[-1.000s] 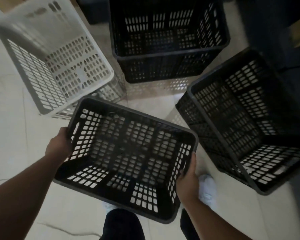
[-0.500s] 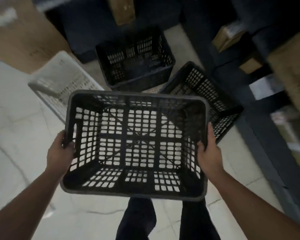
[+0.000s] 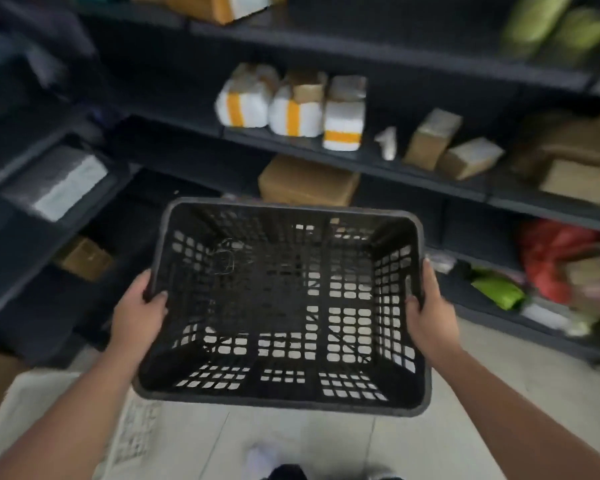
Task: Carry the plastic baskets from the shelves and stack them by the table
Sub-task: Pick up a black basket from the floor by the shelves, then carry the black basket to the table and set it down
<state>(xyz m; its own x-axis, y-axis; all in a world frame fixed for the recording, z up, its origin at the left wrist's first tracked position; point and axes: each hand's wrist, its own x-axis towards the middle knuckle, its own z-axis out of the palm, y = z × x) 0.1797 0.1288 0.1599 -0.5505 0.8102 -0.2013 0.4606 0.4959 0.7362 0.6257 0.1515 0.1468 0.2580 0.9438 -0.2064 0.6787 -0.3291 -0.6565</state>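
Note:
A black plastic basket (image 3: 284,398) with slotted walls is held level in front of me, open side up and empty. My left hand (image 3: 137,313) grips its left rim, thumb inside. On the opposite rim my right hand (image 3: 430,310) holds the same way. A white basket (image 3: 32,403) shows partly at the lower left on the floor, under my left forearm. The other black baskets are out of view.
Dark shelves (image 3: 361,161) run across the view ahead and along the left, loaded with white parcels with orange tape (image 3: 291,109), brown boxes (image 3: 307,183) and red and green bags (image 3: 551,258). Pale tiled floor (image 3: 291,441) lies below, with my shoe showing.
I have lifted the black basket up and turned away from the baskets on the floor toward the shelves. Both hands kept their grip on its rims.

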